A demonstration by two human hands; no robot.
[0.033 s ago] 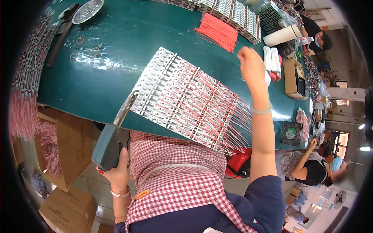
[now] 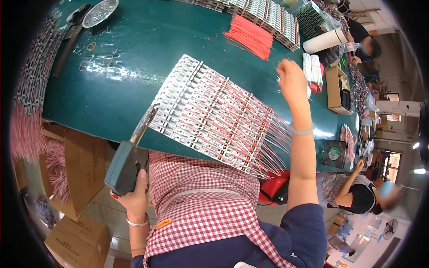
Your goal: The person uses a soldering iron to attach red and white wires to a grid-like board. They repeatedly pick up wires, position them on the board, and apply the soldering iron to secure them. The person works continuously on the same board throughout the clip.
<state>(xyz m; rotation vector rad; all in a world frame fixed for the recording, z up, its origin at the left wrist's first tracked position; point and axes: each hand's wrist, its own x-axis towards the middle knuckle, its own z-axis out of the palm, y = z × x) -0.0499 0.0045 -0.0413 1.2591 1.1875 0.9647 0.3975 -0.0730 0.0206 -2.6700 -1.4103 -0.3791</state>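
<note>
My left hand [image 2: 134, 192] is wrapped round the grip of a dark teal soldering gun [image 2: 120, 167]. The gun's metal tip reaches the near left edge of a panel of small white parts [image 2: 178, 85] set in rows. Thin red and white wires [image 2: 268, 147] run from many of these parts and hang loose toward the right. Beyond the panel, my right hand [image 2: 292, 80] is over a pile of white wires [image 2: 309, 91], its fingers curled together. What they hold, if anything, cannot be made out.
Red wires [image 2: 250, 35] lie near stacked panels [image 2: 268, 18] at the back. A metal dish [image 2: 101, 12] and rubber bands [image 2: 108, 59] are at left. Bundled white wires [image 2: 315, 69], a cardboard box [image 2: 335, 89] and a small fan [image 2: 335, 153] stand right. A co-worker [image 2: 357, 194] sits beyond.
My right hand has shifted slightly nearer and to the right, toward the white wires. My left hand and the soldering gun have hardly moved.
</note>
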